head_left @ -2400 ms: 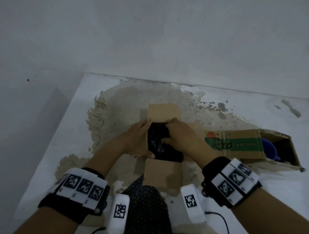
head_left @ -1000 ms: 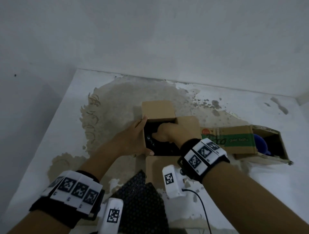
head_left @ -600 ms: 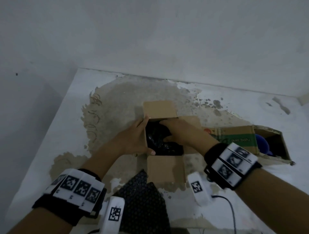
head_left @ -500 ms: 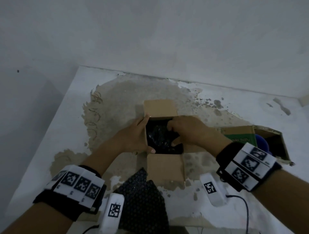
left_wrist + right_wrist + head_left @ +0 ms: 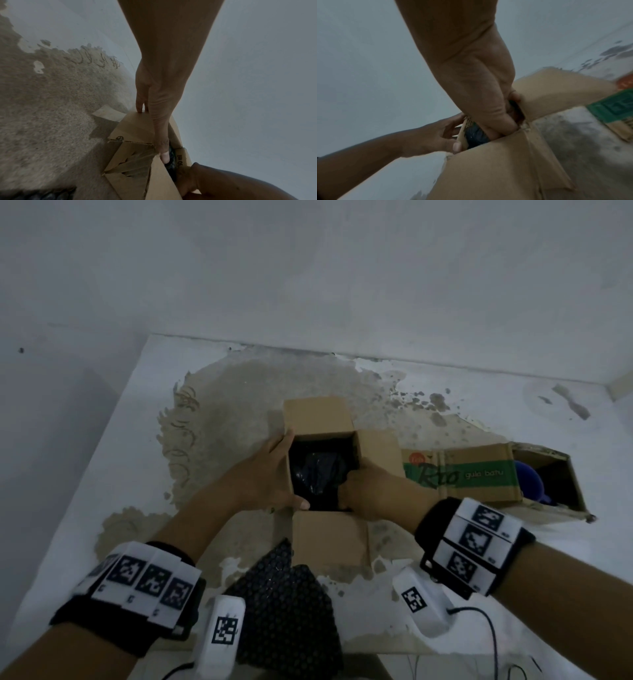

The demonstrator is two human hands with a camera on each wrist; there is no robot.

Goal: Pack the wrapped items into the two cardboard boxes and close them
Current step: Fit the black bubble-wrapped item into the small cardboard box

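A small cardboard box [image 5: 329, 539] stands in the middle of the table with its far, right and near flaps spread out. A black wrapped item [image 5: 318, 474] fills its inside. My left hand [image 5: 270, 474] grips the box's left wall, thumb inside at the near left corner and fingers outside. My right hand [image 5: 363, 491] sits at the near right corner, its fingers curled down into the box against the black wrapped item [image 5: 476, 134]. A second box [image 5: 472, 470], printed green, lies on its side to the right with a blue item [image 5: 529, 477] in its open end.
A sheet of black bubble wrap [image 5: 284, 611] lies at the table's near edge, just in front of the small box. White walls close off the table at the back and left. The tabletop [image 5: 222, 440] is worn to bare brown around the boxes.
My right hand has drawn back from the middle of the box opening to its near right corner. The left hand has kept its hold on the left wall.
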